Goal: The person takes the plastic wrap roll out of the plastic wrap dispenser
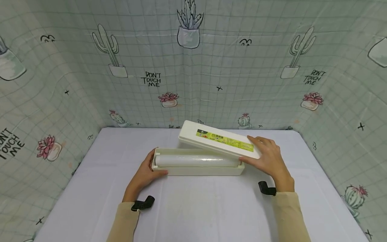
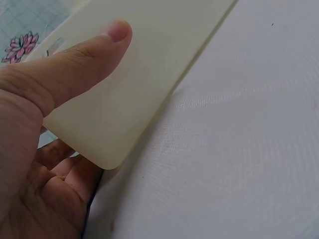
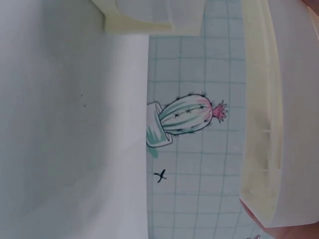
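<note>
Head view: cream cling-film dispenser box (image 1: 198,169) sits mid desk (image 1: 211,208), film roll (image 1: 196,160) lying inside. L hand (image 1: 146,173) wraps the box's L end, fingers curled round it, prob. to steady it. R hand (image 1: 269,158) grips the lid (image 1: 219,139) at its R end, lid lifted and skewed off the box.

L wrist view: thumb (image 2: 75,64) pressed on the box wall.

R wrist view: lid edge (image 3: 259,114) seen from below, clear of desk; fingers barely show.
</note>
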Demonstrator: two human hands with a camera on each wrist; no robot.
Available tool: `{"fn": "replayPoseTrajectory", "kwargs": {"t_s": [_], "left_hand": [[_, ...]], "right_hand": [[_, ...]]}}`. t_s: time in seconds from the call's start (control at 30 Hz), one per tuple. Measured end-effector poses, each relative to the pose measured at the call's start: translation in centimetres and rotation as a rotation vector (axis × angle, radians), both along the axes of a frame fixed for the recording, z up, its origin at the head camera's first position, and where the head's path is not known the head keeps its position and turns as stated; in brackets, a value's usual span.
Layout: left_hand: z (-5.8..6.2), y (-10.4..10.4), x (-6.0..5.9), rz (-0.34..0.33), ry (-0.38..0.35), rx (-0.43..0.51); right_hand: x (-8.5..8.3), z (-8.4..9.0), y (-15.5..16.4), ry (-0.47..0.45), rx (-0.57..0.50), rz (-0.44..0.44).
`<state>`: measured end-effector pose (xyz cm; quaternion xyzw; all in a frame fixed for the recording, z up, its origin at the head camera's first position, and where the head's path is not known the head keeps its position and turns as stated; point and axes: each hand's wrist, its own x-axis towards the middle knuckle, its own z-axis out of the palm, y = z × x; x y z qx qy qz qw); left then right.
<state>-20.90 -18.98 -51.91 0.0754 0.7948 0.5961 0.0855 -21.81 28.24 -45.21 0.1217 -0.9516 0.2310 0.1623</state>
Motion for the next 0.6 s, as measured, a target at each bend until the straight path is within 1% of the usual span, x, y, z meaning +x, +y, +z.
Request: {"fn": "replayPoseTrajectory", "kwargs": {"t_s": [0.1,0.23,0.53,0.6], "left_hand": [[0.0,0.1,-0.1,0.007,-0.002,-0.004],[-0.1,-0.1,0.0,0.014,-0.003,-0.013],[0.1,0.0,-0.1,0.002,-0.018,0.002],[0.1,0.0,-0.1,0.008,-0.022,0.002]], "right_hand": [[0.2,0.3,0.5,-0.008,0.005,-0.02],[0.3,0.3,0.9,-0.011,0.004,-0.042],[0.4,0.6,1.9,0.007,-0.014,-0.061],[0.4,0.6,2.0,0.01,-0.019,-0.064]]}}
